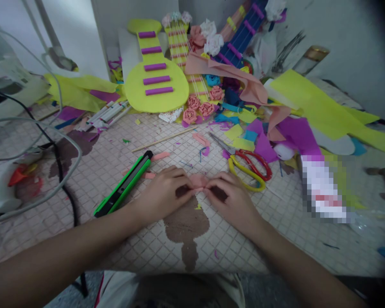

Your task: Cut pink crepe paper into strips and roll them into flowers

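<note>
Nearest, the left hand (pixel 167 188) and right hand (pixel 230 199) both pinch one small pink paper piece (pixel 198 181), held over the near middle of the table (pixel 141 248); its shaping looks partway done. Just beyond lie one green cutter (pixel 123 184), left, and one pair of scissors (pixel 238 153), right. Farther is one wooden stick (pixel 164 139). At the far side, one yellow guitar shape (pixel 134 92) carries five purple bars (pixel 156 80) but no strings; beside it, four pink roses (pixel 207 108) look finished.
</note>
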The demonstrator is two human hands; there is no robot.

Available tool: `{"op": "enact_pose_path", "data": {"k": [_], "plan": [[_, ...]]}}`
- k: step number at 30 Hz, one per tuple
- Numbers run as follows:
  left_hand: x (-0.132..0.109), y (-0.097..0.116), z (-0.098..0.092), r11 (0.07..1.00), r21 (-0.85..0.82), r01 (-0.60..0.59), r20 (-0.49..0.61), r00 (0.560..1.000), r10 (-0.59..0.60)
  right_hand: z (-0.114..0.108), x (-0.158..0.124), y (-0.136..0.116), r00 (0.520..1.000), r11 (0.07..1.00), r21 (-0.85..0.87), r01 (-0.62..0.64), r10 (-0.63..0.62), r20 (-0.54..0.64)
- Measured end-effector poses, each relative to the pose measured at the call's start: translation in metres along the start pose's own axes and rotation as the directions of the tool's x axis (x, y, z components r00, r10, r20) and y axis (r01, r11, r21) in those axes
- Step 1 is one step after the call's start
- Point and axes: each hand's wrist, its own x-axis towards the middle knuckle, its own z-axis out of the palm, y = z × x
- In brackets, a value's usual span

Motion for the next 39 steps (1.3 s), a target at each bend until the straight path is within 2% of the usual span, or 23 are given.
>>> {"op": "enact_pose_path", "data": {"k": [15, 39], "plan": [[0.0079, 0.0072, -0.0021, 0.989, 0.011, 0.145, 0.016, 0.989, -0.145, 0.0045, 0.0054, -0.0033, 0.998, 0.994, -0.089, -0.055, 0.054, -0.021], [0.0088, 0.0074, 0.0023, 0.989, 0.045, 0.139, -0.017, 0.990, -0.139, 0.0050, 0.0093, -0.0054, 0.997, 0.987, -0.139, -0.075, 0.071, -0.036]]}}
